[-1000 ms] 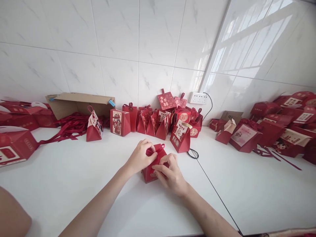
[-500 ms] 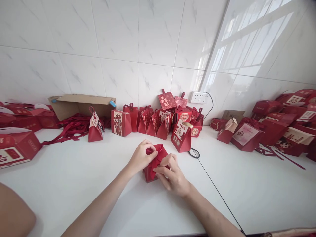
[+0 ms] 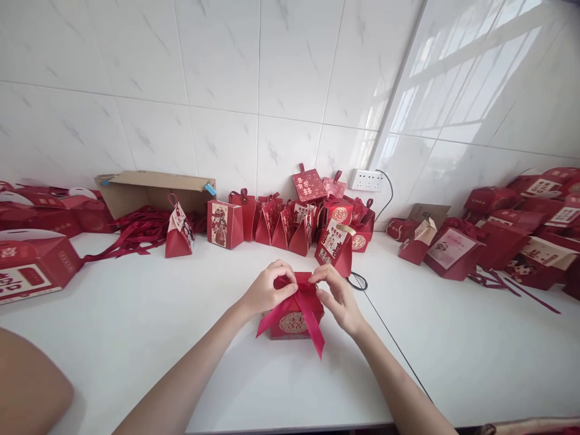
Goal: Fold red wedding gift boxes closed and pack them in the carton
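A small red gift box [image 3: 293, 323] with a round gold emblem stands on the white table in front of me. A red ribbon [image 3: 312, 320] is tied at its top, and its two tails hang down over the front. My left hand [image 3: 270, 289] pinches the ribbon at the knot between thumb and fingers. At the right of the bow, my right hand [image 3: 339, 300] has its curled thumb and index finger at the ribbon loop. The loop itself is partly hidden by my fingers.
Behind stand several red gift boxes [image 3: 225, 225]. Loose dark red ribbons [image 3: 142, 226] spill from a cardboard box [image 3: 156, 179] at left. More red boxes [image 3: 502, 232] are piled at right. A black cable [image 3: 394, 341] crosses the table; a power strip [image 3: 367, 179] is on the wall.
The box now faces me more squarely, showing its gold emblem. The ribbon tails have spread apart over its front. My right hand has moved up and right, from the box front to the bow.
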`<state>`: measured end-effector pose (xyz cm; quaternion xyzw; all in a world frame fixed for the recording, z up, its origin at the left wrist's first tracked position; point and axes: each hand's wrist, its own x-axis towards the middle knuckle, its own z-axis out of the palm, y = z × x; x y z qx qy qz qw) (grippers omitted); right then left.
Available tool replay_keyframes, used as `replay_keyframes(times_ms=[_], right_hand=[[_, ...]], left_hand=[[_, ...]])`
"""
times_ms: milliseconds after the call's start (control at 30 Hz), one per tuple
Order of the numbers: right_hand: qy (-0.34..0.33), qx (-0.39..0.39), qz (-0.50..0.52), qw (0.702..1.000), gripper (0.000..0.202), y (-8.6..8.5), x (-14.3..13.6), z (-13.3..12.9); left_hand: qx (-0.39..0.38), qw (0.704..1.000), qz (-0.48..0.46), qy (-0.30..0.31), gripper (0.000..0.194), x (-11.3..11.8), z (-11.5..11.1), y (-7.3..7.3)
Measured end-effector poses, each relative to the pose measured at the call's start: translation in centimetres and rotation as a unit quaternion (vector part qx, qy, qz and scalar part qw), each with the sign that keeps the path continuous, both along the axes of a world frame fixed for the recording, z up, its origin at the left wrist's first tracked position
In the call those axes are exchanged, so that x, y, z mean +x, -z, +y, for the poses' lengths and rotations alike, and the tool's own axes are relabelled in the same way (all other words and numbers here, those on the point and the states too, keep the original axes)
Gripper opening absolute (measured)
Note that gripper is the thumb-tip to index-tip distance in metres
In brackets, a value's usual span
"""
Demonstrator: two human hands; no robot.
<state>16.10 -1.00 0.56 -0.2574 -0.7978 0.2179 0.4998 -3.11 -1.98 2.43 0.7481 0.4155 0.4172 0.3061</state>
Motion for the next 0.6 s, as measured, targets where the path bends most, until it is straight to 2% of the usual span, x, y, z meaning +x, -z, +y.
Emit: replay_keyframes(times_ms=[67,133,200,333,400,500,600], right_hand=[[-0.015,0.034,-0.034,0.999,0.019,-0.1,-0.3,-0.5],[-0.017,0.068,-0.065,0.995,0.033,0.0,-0.7,-1.0],[-0.017,0.069,-0.061,0.996,0.045,0.2,-1.0,-1.2],[0.037,-0.011,-0.001,0.999,0.03,0.5,-0.9,-0.6],[0.04,-0.06,0.013,0.997,0.027,0.4,-0.8,-0.2],[0.0,-0.132,0.012,0.991,0.024,0.4,-0.7,0.1],[0.01,-0.16,0.016,0.987,0.019,0.5,-0.8,0.3]], left_hand=[[0.003,1.0,0.001,-0.008,0.007,0.1,-0.1,0.1],[0.013,1.0,0.002,-0.014,0.008,0.1,-0.1,0.2],[0.028,0.999,0.002,-0.027,0.009,0.1,-0.3,0.2],[0.049,0.994,0.027,-0.099,0.011,-0.1,-0.3,0.0],[0.06,0.988,0.056,-0.134,0.011,-0.2,-0.2,-0.2],[0.084,0.982,0.088,-0.144,0.01,-0.5,-0.1,-0.5],[0.106,0.98,0.082,-0.148,0.012,-0.5,-0.1,-0.5]])
